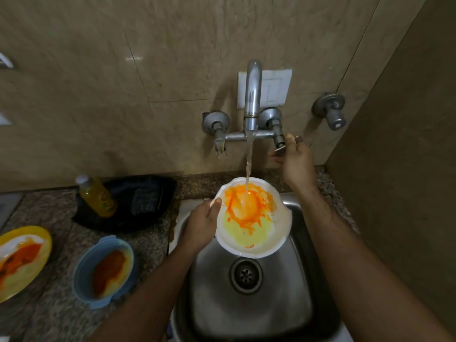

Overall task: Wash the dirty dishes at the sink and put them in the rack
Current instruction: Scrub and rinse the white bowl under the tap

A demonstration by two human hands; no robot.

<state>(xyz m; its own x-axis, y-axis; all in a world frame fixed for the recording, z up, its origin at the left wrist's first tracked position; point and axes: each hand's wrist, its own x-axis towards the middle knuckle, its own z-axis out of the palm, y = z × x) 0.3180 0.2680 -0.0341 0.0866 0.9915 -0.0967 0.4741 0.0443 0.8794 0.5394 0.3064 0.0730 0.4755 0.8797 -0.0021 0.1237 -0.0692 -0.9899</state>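
A white plate (256, 233) is being held by its left rim in the left hand (199, 228), thumb hooked over the edge, right in the middle of the frame over the steel sink (249, 304). Water is being run from the tap (252, 95) straight onto the orange sauce patch. The right hand (296, 159) is being kept up at the tap's right handle (280, 146), fingers curled around it, so the flow is probably being adjusted.

To get this rinse done well, the plate should be tilted a bit toward the drain so the runoff isn't pooling, and turned slowly so the stream is being walked around the whole smear. The flow is best kept moderate or splashback is being asked for.

As for the plate: it's being coated in bright orange in the centre with drips running down, plus a pale yellow film toward the lower half. Rim looks mostly clean.

Still being left for later at lower left: a yellow plate (22, 260) and a blue bowl (104, 267), both sauced up.
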